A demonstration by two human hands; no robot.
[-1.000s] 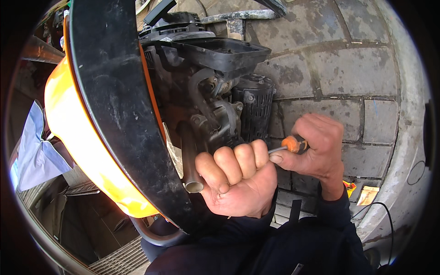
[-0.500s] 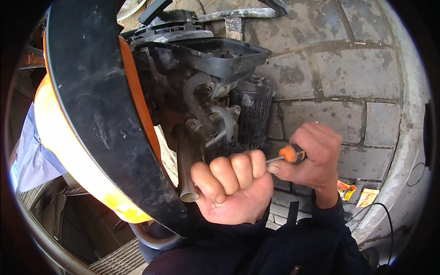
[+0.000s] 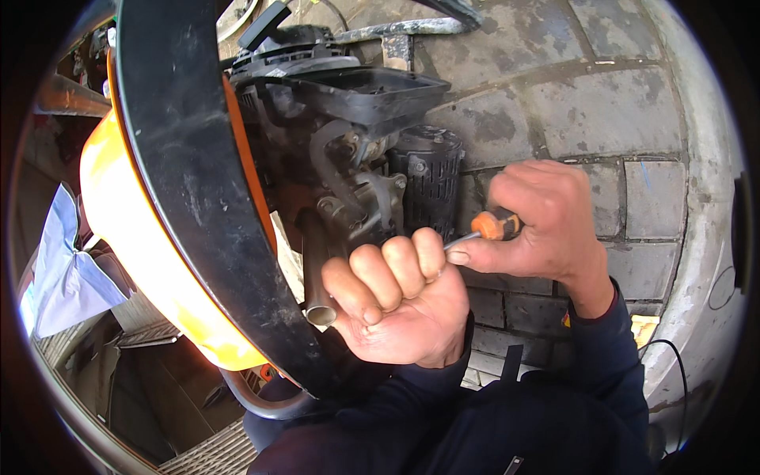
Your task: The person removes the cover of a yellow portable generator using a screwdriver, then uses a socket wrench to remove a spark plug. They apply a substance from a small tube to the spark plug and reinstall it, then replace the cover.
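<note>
Where the dark-clothed lap (image 3: 475, 431) fills the lower edge, two sleeved forearms rise from it to a pair of bare hands. The left hand (image 3: 400, 305) is palm up, its fingers curled tightly into the palm; I cannot tell what that grip encloses. Beside it, the right hand (image 3: 546, 226) has its grip pinching the orange and black handle of a screwdriver (image 3: 496, 226), with the thumb along the thin metal shaft. The screwdriver lies between the two hands, its long axis slanting gently: the handle is at the upper right, and the shaft points down and left toward the left hand, where the tip is hidden.

Just left of the left hand, a metal pipe (image 3: 315, 273) stands with its open end toward the wearer. Alongside runs a wide curved panel (image 3: 178, 170), black with a bright orange edge. Beyond the hands are a curved hose (image 3: 326, 158), a black slotted cylinder (image 3: 427, 178) and a shallow black tray (image 3: 380, 99). Farther off, a ribbed round part (image 3: 293, 54) and a worn metal bar (image 3: 404, 30) sit over grey paving stones (image 3: 609, 111)
</note>
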